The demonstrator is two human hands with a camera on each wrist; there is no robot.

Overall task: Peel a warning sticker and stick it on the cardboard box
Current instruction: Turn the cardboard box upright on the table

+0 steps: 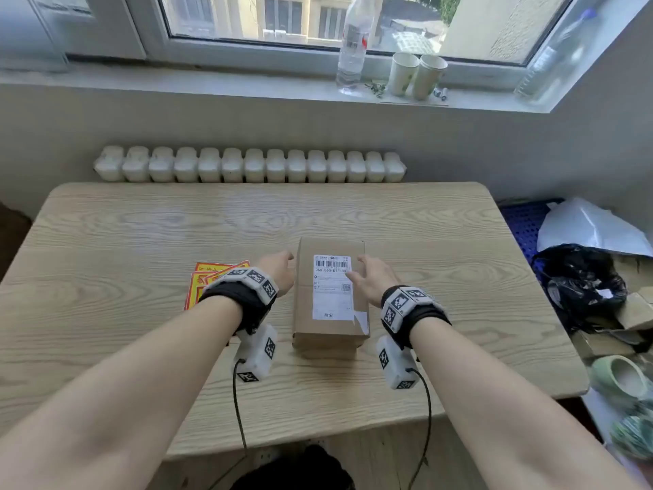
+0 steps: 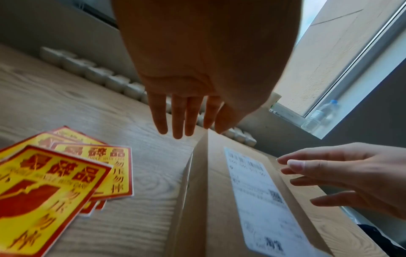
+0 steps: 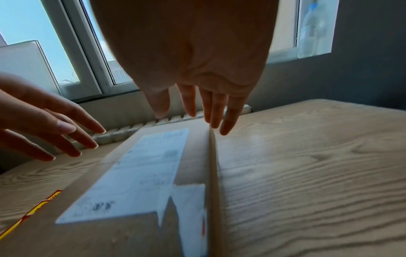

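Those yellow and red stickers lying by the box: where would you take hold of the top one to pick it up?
Probably at a free corner of the top warning sticker, coming from the left hand's side. The stack lies flat and fanned on the table left of the cardboard box, so its corners overhang the sheets beneath; a thumb-and-finger pinch suits a thin sheet.

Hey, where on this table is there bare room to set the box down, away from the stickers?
Bare wood lies between the cardboard box and the table's right edge, along the far strip by the radiator, and at the near edge. It is crowded left of the box: the warning stickers lie fanned there, under the left hand. The right hand hovers over the box.
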